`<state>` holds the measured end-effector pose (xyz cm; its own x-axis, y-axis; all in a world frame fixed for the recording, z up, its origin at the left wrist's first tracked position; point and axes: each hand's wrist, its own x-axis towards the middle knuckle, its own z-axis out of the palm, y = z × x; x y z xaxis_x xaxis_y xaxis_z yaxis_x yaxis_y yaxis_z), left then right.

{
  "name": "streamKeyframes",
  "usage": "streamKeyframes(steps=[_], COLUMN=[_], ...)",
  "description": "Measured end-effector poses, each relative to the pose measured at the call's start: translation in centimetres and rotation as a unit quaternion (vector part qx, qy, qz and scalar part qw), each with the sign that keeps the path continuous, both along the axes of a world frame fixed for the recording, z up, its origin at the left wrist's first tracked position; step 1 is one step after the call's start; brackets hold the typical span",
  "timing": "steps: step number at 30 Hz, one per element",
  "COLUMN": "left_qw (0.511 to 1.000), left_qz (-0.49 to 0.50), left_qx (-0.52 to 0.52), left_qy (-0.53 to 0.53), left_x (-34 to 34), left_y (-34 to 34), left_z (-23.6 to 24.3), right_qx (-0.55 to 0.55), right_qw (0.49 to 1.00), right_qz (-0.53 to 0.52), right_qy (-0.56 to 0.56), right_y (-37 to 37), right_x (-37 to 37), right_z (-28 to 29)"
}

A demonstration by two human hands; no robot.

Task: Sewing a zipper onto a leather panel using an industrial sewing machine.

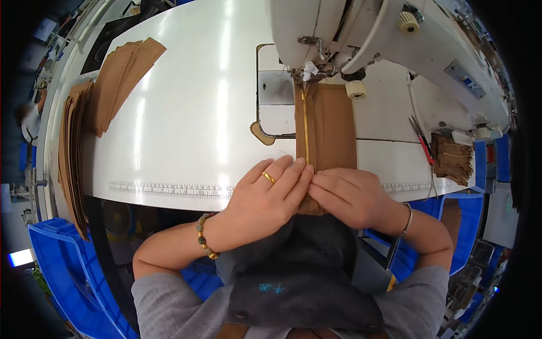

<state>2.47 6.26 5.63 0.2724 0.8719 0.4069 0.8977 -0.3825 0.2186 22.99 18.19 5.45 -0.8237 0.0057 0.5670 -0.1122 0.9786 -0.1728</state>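
Note:
A brown fabric piece (333,121) with a gold zipper (305,127) lies lengthwise under the sewing machine's needle area (305,82), beside a metal plate (275,96). My left hand (274,198) has its fingers together on the zipper strip near the table's front, holding it down. My right hand (353,198) grips the same piece just to the right, fingertips pinched near the zipper, beside my left fingertips. The fabric's near end bunches between my hands at the table edge.
Brown fabric stacks (118,79) lie at the left. Scissors (423,144) and small brown scraps (451,158) sit at the right. The white machine body (440,68) overhangs the back right. Blue bins (62,271) flank the table. Another person (29,121) is at the far left.

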Motion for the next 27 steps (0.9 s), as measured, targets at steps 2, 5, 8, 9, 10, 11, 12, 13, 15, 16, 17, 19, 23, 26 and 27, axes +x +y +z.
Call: streamKeyframes(steps=[2,5,8,9,10,11,12,13,15,16,17,19,23,26,27], left_qw=[0.996,0.996,0.998,0.998,0.998,0.998,0.998,0.998,0.998,0.998,0.998,0.998,0.997,0.996,0.996], left_qz=[-0.015,-0.014,0.004,0.005,0.011,0.018,0.017,0.023,0.028,0.033,0.037,0.034,0.04,0.035,0.034], left_qx=[0.066,0.07,0.068,0.068,0.065,0.062,0.062,0.056,0.051,0.053,0.055,0.055,0.065,0.07,0.07], left_qy=[0.062,0.056,0.009,0.009,0.004,0.0,0.0,0.0,0.0,0.004,0.009,0.007,0.025,0.04,0.041], left_x=[-0.2,-0.2,-0.1,0.0,0.0,0.0,0.0,0.1,0.1,0.2,0.3,0.5,0.7,0.8,0.8], left_y=[0.1,0.0,-0.1,-0.2,-0.3,-0.5,-0.6,-0.7,-0.8,-0.9,-0.9,-0.8,-0.8,-0.8,-0.9], left_z=[-0.4,-0.6,-0.7,-0.7,-0.6,-0.5,-0.4,-0.3,-0.2,-0.2,-0.2,-0.3,-0.7,-0.8,-0.7], right_qx=[-0.044,-0.06,0.015,0.016,0.05,0.079,0.084,0.09,0.096,0.096,0.091,0.093,0.09,0.087,0.096], right_qw=[0.998,0.996,0.999,0.999,0.999,0.997,0.996,0.996,0.995,0.995,0.995,0.995,0.995,0.996,0.995], right_qz=[-0.037,-0.067,-0.029,-0.028,-0.016,-0.008,-0.005,-0.007,-0.009,-0.009,-0.014,-0.01,-0.008,-0.017,-0.013], right_qy=[0.008,0.02,-0.011,0.01,-0.007,-0.015,-0.024,0.002,0.028,0.031,0.039,0.036,0.035,0.03,0.035], right_y=[-0.7,-1.9,-2.4,-2.5,-2.5,-2.6,-2.7,-2.8,-3.1,-3.1,-3.2,-3.2,-3.2,-3.4,-3.4], right_x=[0.4,0.9,1.1,1.1,1.1,1.1,1.0,0.9,0.7,0.6,0.6,0.7,1.2,1.3,1.2], right_z=[-0.2,-0.3,-0.5,-0.6,-0.6,-0.8,-0.9,-1.1,-1.3,-1.4,-1.4,-1.6,-2.2,-2.0,-1.7])
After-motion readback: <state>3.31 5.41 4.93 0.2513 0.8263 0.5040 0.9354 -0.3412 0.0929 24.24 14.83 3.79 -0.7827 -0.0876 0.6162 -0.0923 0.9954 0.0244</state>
